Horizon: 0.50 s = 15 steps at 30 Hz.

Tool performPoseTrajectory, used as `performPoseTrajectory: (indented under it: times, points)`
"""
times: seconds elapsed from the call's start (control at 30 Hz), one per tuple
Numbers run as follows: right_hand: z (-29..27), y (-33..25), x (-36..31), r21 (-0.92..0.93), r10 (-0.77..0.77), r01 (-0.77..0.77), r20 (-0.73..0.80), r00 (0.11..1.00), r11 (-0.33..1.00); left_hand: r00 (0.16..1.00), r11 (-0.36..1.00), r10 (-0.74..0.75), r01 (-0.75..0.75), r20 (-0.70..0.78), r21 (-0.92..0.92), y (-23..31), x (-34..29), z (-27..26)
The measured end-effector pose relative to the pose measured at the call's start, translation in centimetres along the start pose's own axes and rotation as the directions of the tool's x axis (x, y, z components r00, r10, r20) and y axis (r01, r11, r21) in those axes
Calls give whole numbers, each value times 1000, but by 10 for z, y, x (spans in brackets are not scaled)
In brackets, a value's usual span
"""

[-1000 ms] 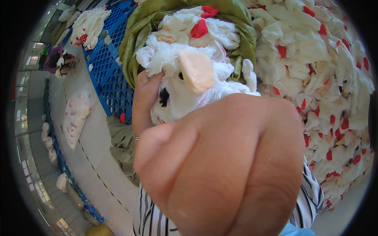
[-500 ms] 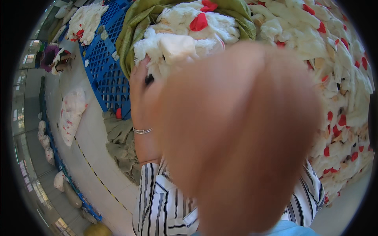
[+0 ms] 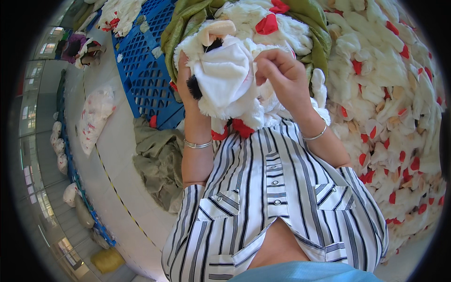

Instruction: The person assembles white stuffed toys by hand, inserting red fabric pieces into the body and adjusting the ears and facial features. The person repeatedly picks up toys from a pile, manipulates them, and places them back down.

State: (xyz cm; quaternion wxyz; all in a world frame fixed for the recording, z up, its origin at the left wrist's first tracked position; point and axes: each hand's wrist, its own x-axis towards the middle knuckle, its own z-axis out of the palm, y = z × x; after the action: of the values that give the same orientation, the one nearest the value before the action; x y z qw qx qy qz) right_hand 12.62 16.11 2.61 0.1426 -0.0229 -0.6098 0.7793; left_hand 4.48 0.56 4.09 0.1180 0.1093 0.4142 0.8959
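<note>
An unstuffed white plush toy skin point(image 3: 224, 70) lies limp in front of my chest, with black furry patches, a beige ear-like flap and red pieces at its lower edge. My left hand point(image 3: 186, 83) grips its left side, the fingers mostly hidden behind the fabric. Beside the toy's right edge my right hand point(image 3: 283, 77) is raised, thumb and fingers drawn together in a pinch; whatever is between the fingertips is too small to make out.
Behind the toy, an olive-green sack point(image 3: 321, 35) holds more white plush skins. A large heap of white and red plush pieces point(image 3: 376, 113) fills the right. At left are a blue plastic pallet point(image 3: 145, 70), crumpled grey-green cloth point(image 3: 159, 164) and a filled clear bag point(image 3: 95, 120).
My right hand, a large blur close to the camera before, has come down beside the toy. The plush skin is now nearer my chest, with my left hand still at its left side.
</note>
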Motion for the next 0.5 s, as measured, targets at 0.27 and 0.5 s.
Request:
performPoseTrajectory:
  times: [0.27,0.5]
  points:
    - [8,11,-1,-251,79,-64,52,996,966,968,960,30,42,-249,278,-13,6,-5]
    - [4,10,4,-5,65,-65,209,976,998,951,819,218,-58,-217,570,-26,1,-6]
